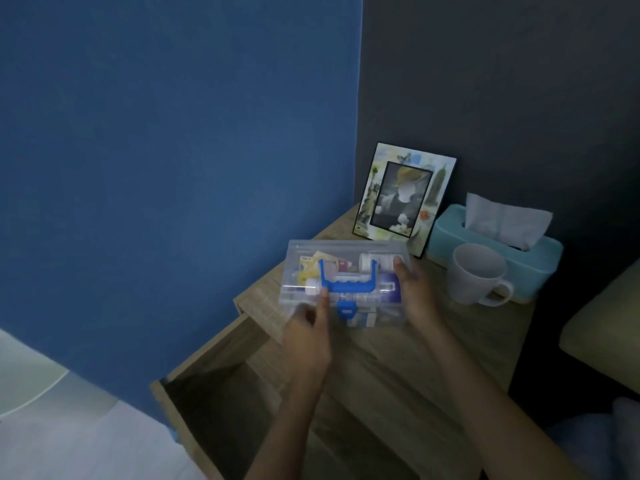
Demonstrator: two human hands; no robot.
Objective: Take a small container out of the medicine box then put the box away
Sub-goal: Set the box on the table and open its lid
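A clear plastic medicine box [346,252] with a blue handle and a blue front latch is held over the left part of a wooden nightstand [433,348]. Its lid is closed. Through the plastic I see several packets and small white bottles. My left hand [308,337] grips the box's front left corner, thumb on the lid. My right hand [414,292] holds the right end, thumb over the top edge. Whether the box rests on the nightstand or hangs just above it is unclear.
The nightstand's drawer [207,386] stands pulled open below my left arm, its inside dark. A picture frame [405,195], a teal tissue box [498,244] and a white mug [476,275] stand at the back and right. A blue wall is on the left.
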